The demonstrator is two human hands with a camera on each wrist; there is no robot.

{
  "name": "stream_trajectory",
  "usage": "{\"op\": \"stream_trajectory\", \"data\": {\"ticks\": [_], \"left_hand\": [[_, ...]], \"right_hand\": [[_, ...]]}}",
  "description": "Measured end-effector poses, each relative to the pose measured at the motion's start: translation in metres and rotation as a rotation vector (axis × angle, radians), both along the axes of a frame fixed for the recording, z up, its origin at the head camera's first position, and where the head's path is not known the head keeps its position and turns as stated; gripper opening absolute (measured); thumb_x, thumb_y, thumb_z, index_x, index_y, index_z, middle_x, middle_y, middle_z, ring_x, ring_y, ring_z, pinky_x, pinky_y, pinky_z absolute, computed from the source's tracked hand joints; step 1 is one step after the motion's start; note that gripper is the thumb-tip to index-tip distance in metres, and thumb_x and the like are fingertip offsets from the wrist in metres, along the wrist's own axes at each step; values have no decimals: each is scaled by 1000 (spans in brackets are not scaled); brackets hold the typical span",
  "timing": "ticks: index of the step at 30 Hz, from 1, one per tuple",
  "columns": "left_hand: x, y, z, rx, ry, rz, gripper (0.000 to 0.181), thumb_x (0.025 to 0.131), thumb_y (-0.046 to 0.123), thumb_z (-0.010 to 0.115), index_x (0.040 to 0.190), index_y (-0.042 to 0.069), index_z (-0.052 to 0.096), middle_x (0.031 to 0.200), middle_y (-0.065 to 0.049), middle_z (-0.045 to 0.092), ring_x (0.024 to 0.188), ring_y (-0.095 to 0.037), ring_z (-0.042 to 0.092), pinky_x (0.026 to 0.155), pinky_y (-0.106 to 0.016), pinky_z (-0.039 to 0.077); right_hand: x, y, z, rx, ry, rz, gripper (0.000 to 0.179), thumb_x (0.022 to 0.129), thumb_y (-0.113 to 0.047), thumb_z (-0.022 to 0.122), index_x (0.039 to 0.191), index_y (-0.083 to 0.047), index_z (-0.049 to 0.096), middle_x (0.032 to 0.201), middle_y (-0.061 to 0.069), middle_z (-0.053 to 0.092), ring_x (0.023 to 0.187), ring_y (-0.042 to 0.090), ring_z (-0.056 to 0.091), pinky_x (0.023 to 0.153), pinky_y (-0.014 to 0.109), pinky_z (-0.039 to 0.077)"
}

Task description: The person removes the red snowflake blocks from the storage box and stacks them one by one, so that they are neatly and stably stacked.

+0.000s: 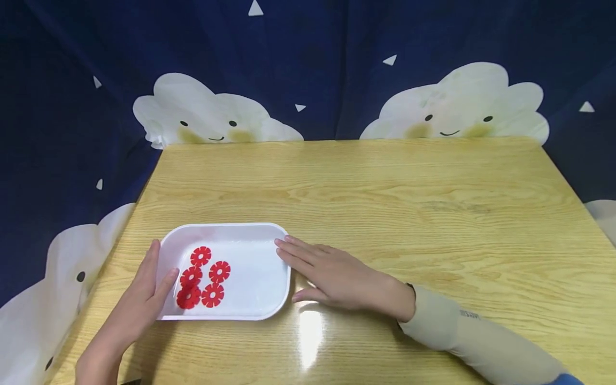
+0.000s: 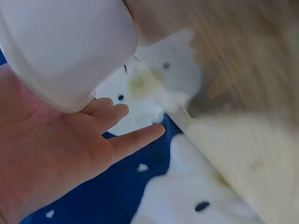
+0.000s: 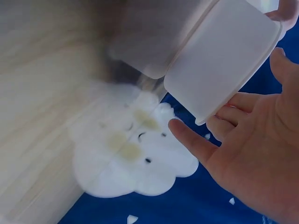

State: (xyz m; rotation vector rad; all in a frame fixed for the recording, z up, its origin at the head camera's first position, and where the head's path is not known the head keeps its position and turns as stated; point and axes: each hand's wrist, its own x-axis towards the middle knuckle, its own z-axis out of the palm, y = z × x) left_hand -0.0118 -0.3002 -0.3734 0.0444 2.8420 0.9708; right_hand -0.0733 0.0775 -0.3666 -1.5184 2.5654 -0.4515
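A white tray (image 1: 250, 267) with rounded corners rests on the table, left of the middle in the head view. Several red notched discs (image 1: 220, 271) lie inside it towards its left end. My left hand (image 1: 137, 299) grips the tray's left end, thumb over the rim and fingers along the outer wall. In the left wrist view that hand's thumb is hidden. At the opposite end, my right hand (image 1: 341, 278) touches the rim with straight fingers; its thumb sticks out, apart from the tray. The right wrist view shows its palm beside the tray (image 3: 219, 60).
The wood-grain table (image 1: 385, 203) extends behind and to the right of the tray. A dark blue cloth (image 1: 327, 53) printed with smiling clouds and white triangles hangs along the table's far edge and down its sides. A bright reflection lies on the tabletop near the right hand.
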Motion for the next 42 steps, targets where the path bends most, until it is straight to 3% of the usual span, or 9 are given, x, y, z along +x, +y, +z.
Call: {"op": "stream_trajectory", "data": {"ticks": [6,9,17,30,36,42], "left_hand": [[-13,29,3,88,-7,-85,81,104,29,47,156,7,-12,161,-22,-7,146,-42,-2,114,-60,5],[-22,43,4,65,18,-120,84,103,28,51,155,4,-10,162,-22,-4,147,-40,1,114,-57,8],[-46,71,3,57,-11,-198,91,99,33,57,156,4,-9,163,-16,-4,149,-32,1,115,-55,13],[-81,112,2,26,-10,-318,102,95,39,63,154,2,-11,163,-14,-8,149,-28,-2,116,-51,13],[-89,133,0,21,-12,-342,108,92,46,65,154,2,-12,163,-13,-9,149,-29,-1,114,-57,14],[-92,152,2,5,-6,-355,109,92,51,62,154,4,-12,163,-11,-13,148,-26,0,112,-62,15]], "right_hand": [[-10,29,0,-33,-54,-101,78,100,-54,46,157,-9,19,165,0,6,149,16,6,114,45,27],[-13,42,0,-40,-72,-142,78,100,-52,47,157,-9,18,164,1,6,149,17,6,113,46,27],[-17,74,3,-30,-113,-236,78,100,-54,45,158,-12,14,165,1,4,149,16,7,114,45,26],[-29,119,8,-15,-197,-375,70,104,-44,43,159,-16,10,165,-1,1,149,17,7,114,49,24],[-36,140,11,-53,-272,-415,66,105,-37,44,159,-19,9,164,-3,2,149,19,8,114,51,23],[-45,159,9,-111,-319,-444,62,107,-28,43,159,-19,10,165,-2,2,149,20,3,118,36,12]]}}
